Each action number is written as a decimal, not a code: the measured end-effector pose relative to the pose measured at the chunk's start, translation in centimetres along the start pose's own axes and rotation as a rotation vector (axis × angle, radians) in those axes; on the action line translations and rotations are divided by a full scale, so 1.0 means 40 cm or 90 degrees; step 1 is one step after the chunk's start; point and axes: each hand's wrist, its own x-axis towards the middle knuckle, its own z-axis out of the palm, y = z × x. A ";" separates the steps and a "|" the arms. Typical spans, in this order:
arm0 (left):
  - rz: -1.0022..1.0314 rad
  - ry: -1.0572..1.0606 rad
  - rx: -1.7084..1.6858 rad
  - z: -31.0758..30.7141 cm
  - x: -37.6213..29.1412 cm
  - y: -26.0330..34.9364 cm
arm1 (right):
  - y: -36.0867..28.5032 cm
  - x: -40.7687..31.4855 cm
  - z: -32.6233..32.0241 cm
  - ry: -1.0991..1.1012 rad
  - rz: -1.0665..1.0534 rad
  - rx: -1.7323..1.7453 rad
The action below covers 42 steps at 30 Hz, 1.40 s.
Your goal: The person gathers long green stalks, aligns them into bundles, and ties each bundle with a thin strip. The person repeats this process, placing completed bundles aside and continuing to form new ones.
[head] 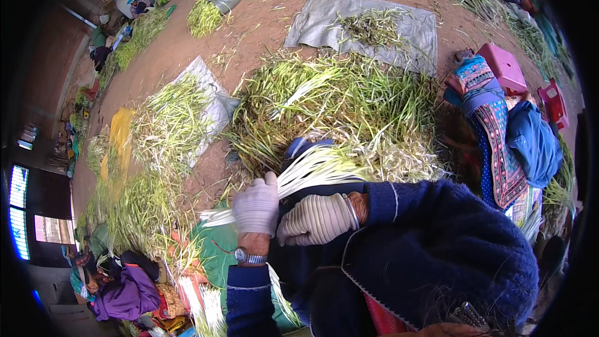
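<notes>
My left hand (255,208), in a pale knit glove with a metal wristwatch below it, is closed around a bunch of long white-stemmed greens (311,171). The white ends (217,217) stick out to the left of that hand, and the yellow-green leaves fan to the upper right over my lap. Close beside it, my right hand (320,220) wears a ribbed pale glove, its fingers curled inward. Whether anything is inside those fingers is hidden. Beyond the bunch lies a large heap of loose greens (337,98) mixed with dry, trimmed leaves.
A green sheet (222,243) lies at lower left, near finished-looking white bundles (201,306). Grey sheets (309,18) with greens lie on the earth floor. A person in patterned clothing (491,126) sits at right by a pink stool (503,68); another in purple (126,292) sits lower left.
</notes>
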 end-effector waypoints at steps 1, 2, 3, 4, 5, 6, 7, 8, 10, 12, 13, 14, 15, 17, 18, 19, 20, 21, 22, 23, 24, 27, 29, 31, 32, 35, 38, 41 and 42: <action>0.006 -0.035 -0.006 0.012 -0.004 -0.002 | -0.002 0.005 -0.021 0.068 -0.045 -0.027; 0.005 -0.021 -0.020 0.020 -0.015 -0.010 | -0.003 0.001 -0.045 0.138 -0.048 -0.060; -0.018 0.028 -0.066 0.024 -0.027 -0.012 | 0.007 0.009 -0.065 0.164 -0.040 -0.143; 0.018 0.044 -0.019 0.023 -0.027 -0.020 | 0.020 0.014 -0.086 0.159 -0.008 -0.227; 0.044 -0.025 0.064 0.018 -0.027 -0.023 | 0.035 0.017 -0.101 0.157 0.025 -0.311; 0.043 0.059 0.060 0.010 -0.031 -0.019 | 0.053 0.026 -0.107 0.146 0.068 -0.316; 0.034 0.096 0.074 -0.002 -0.038 -0.021 | 0.070 0.029 -0.111 0.095 0.132 -0.362; 0.034 0.167 0.095 -0.018 -0.046 -0.025 | 0.085 0.020 -0.117 0.029 0.183 -0.362; 0.042 0.166 0.114 -0.047 -0.061 -0.043 | 0.112 -0.017 -0.127 0.013 0.223 -0.318; 0.047 0.222 0.071 -0.063 -0.079 -0.062 | 0.144 -0.066 -0.148 0.030 0.250 -0.351; 0.048 0.221 0.070 -0.064 -0.088 -0.069 | 0.156 -0.101 -0.160 0.035 0.289 -0.358; 0.046 0.222 0.075 -0.061 -0.098 -0.077 | 0.171 -0.133 -0.176 0.003 0.340 -0.405; 0.046 0.229 0.086 -0.054 -0.108 -0.083 | 0.186 -0.168 -0.191 -0.005 0.360 -0.454; 0.040 0.212 0.125 -0.029 -0.124 -0.094 | 0.225 -0.235 -0.208 0.027 0.382 -0.506; 0.034 0.213 0.120 -0.014 -0.136 -0.099 | 0.247 -0.281 -0.225 -0.006 0.409 -0.570; 0.029 0.213 0.114 0.004 -0.150 -0.105 | 0.278 -0.327 -0.253 -0.038 0.500 -0.546; 0.026 0.236 0.093 0.021 -0.167 -0.113 | 0.294 -0.388 -0.268 0.024 0.508 -0.566; 0.017 0.236 0.073 0.042 -0.185 -0.120 | 0.318 -0.444 -0.288 0.036 0.577 -0.566; 0.003 0.229 0.058 0.065 -0.207 -0.124 | 0.344 -0.498 -0.316 -0.025 0.710 -0.569; -0.015 0.210 0.051 0.089 -0.232 -0.129 | 0.344 -0.570 -0.339 0.023 0.735 -0.558; -0.041 0.174 0.023 0.114 -0.253 -0.131 | 0.351 -0.625 -0.365 0.053 0.871 -0.542; -0.055 0.127 -0.005 0.187 -0.311 -0.121 | 0.324 -0.721 -0.419 0.083 0.969 -0.532; -0.075 0.143 -0.030 0.224 -0.324 -0.104 | 0.295 -0.691 -0.417 0.245 0.883 -0.451; -0.089 0.161 -0.053 0.243 -0.332 -0.086 | 0.253 -0.601 -0.394 0.344 0.697 -0.289; -0.109 0.149 -0.061 0.245 -0.334 -0.081 | 0.229 -0.541 -0.372 0.369 0.577 -0.213; -0.168 0.140 -0.115 0.243 -0.337 -0.069 | 0.151 -0.361 -0.296 0.263 0.350 -0.103; -0.237 0.222 -0.270 0.245 -0.356 -0.056 | 0.097 -0.220 -0.189 0.042 0.168 -0.222; -0.293 0.201 -0.185 0.263 -0.392 -0.052 | 0.071 -0.167 -0.125 -0.132 0.292 -0.334; -0.268 0.167 -0.133 0.272 -0.406 -0.050 | 0.073 -0.168 -0.122 -0.127 0.329 -0.333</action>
